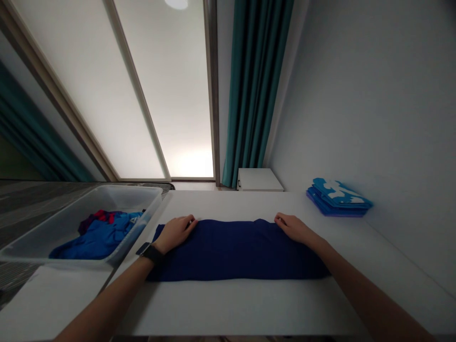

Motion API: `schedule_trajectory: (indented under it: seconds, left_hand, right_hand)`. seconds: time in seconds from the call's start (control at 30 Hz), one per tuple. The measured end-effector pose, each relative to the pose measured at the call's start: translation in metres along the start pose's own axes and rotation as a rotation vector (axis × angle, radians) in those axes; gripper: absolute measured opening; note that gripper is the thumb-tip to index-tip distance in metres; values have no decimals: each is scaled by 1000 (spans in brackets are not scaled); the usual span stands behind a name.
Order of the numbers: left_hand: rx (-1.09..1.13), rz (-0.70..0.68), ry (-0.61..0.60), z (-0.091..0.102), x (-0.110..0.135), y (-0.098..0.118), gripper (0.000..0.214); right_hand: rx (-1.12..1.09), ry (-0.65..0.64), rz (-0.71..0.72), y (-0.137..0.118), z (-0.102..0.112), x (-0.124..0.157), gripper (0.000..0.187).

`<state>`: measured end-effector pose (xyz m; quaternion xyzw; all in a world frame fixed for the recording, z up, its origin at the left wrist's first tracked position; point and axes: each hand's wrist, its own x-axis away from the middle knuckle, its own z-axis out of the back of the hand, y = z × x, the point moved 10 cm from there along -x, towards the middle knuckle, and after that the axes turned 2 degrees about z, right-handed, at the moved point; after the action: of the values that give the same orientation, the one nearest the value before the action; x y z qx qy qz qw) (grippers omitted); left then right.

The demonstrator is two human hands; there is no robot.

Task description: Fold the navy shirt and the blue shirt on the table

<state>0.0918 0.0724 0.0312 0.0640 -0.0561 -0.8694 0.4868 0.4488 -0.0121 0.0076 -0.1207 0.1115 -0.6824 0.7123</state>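
A dark blue garment [235, 251] lies folded into a long band across the white table [249, 304]. My left hand [175, 232] rests flat on its far left corner, fingers stretched toward the middle; a dark watch is on that wrist. My right hand [294, 228] lies flat on the far right part of the cloth, fingers pointing left. Both hands press on the fabric and neither grips it.
A clear plastic bin [64, 223] with several blue and red clothes stands at the left. A stack of folded blue and white garments [337, 197] sits at the far right by the wall. A white cabinet [259, 180] and teal curtain [254, 90] are behind the table.
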Motion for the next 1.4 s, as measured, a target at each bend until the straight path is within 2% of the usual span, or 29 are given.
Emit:
schedule_trajectory:
  seconds: [0.13,0.23,0.4,0.6,0.8,0.93,1.03,1.17,1.4]
  left_hand:
    - [86,-91,96,2,5,-7,42]
    - [120,-81,133,-1,1,-16,42]
    - [32,-30,114,1,-2,-27,42]
    - [-77,101,57,5,-2,-41,38]
    - [-110,91,47,5,-8,-44,38]
    - [-119,58,88,10,1,-48,39]
    - [-120,65,125,11,10,-57,38]
    - [-42,100,136,4,16,-72,37]
    - [32,76,128,0,8,-72,35]
  right_hand:
    - [53,97,69,10,5,11,30]
    - [163,145,30,16,4,15,30]
    - [247,133,-39,26,2,19,29]
    - [128,106,-60,39,3,18,29]
    - [250,146,-107,47,8,22,29]
    - [323,180,-143,48,12,29,30]
    - [284,211,-161,52,10,32,32]
    - [153,254,-68,56,4,29,34]
    - [65,251,-8,72,2,21,39]
